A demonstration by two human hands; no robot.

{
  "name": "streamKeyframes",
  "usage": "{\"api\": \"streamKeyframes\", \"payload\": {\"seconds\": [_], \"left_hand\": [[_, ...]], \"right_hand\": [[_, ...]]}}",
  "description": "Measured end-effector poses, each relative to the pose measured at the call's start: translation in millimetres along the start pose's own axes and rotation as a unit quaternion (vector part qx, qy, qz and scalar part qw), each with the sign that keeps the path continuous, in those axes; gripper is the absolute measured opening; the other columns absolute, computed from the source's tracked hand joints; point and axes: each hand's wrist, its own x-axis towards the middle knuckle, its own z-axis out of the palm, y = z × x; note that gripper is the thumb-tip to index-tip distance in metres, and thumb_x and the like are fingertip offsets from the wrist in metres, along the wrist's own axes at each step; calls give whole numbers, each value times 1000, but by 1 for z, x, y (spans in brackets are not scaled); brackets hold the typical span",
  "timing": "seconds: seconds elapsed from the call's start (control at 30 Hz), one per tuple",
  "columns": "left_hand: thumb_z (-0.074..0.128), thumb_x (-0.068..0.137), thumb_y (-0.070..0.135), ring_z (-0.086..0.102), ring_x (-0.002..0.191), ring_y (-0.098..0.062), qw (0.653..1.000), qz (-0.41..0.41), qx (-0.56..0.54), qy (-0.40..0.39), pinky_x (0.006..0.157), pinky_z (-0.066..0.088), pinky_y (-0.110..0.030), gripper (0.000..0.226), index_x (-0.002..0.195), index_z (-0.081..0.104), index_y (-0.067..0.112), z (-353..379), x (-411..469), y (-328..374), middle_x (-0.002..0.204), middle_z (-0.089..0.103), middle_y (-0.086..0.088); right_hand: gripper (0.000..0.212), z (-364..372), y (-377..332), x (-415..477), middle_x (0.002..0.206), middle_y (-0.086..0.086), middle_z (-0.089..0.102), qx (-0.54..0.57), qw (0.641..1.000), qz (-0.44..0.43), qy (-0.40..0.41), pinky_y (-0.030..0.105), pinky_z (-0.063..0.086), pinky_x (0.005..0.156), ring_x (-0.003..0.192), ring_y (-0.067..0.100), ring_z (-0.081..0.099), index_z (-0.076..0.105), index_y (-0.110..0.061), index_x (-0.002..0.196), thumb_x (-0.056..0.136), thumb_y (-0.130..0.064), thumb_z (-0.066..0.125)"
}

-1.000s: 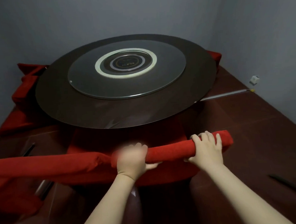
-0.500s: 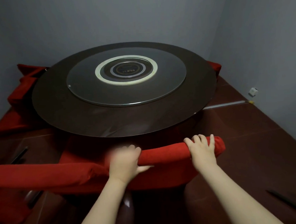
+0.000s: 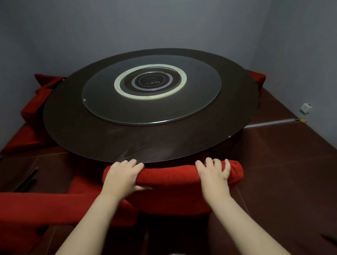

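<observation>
A red upholstered chair [image 3: 173,197] stands against the near edge of a big round dark table [image 3: 98,138]. My left hand [image 3: 122,177] grips the left part of the chair's padded top rail, fingers curled over it and thumb underneath. My right hand [image 3: 215,172] holds the rail near its right end, fingers curled over the top. The chair's seat is hidden under the table and behind its backrest.
A glass turntable [image 3: 197,106] lies on the table's middle. Another red chair [image 3: 25,211] stands at the near left, more red chairs [image 3: 35,107] at the far left and a red chair [image 3: 258,79] at the far right. Grey walls close in behind and right. The floor [image 3: 295,175] is dark red tile.
Both hands have moved the chair forward towards the table; its top rail now sits just under the table's near edge. My view has come closer and tilted down.
</observation>
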Motion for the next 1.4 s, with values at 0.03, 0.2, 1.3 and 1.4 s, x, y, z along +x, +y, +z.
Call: {"api": "streamKeyframes", "payload": {"seconds": [0.03, 0.2, 1.3, 1.4], "left_hand": [[70, 47, 78, 56, 55, -23, 1000, -8, -4, -1, 50, 41, -30, 67, 77, 63, 18, 0, 0, 2, 67, 54, 1], [73, 45, 76, 56, 56, -24, 999, -40, -14, -1, 52, 40, -31, 68, 78, 63, 17, -2, 0, 8, 68, 55, 0], [21, 94, 63, 33, 134, 9, 588, -114, -780, 179, 109, 22, -21, 60, 141, 44, 32, -232, -86, 72, 143, 46, 21], [22, 94, 61, 32, 136, 7, 582, -88, -790, 171, 114, 19, -25, 62, 143, 42, 29, -245, -72, 99, 145, 44, 19]], "right_hand": [[58, 1, 2, 1, 124, 0, 43, -3, 1000, -5, 1, 54, 1, 113, 125, 25, 34, 43, -29, 125, 77, 1, 57], [54, 2, 8, 4, 123, -1, 41, -23, 999, -32, 6, 51, 4, 114, 125, 22, 34, 43, -31, 125, 81, -2, 51], [47, -192, -70, -126, 135, -14, 55, 779, 616, -43, 108, 34, 36, 105, 128, 1, 45, 47, -45, 131, 89, -59, 31], [52, -201, -44, -132, 137, -12, 54, 781, 608, -46, 132, 37, 35, 107, 129, 3, 45, 45, -40, 136, 89, -57, 30]]}}
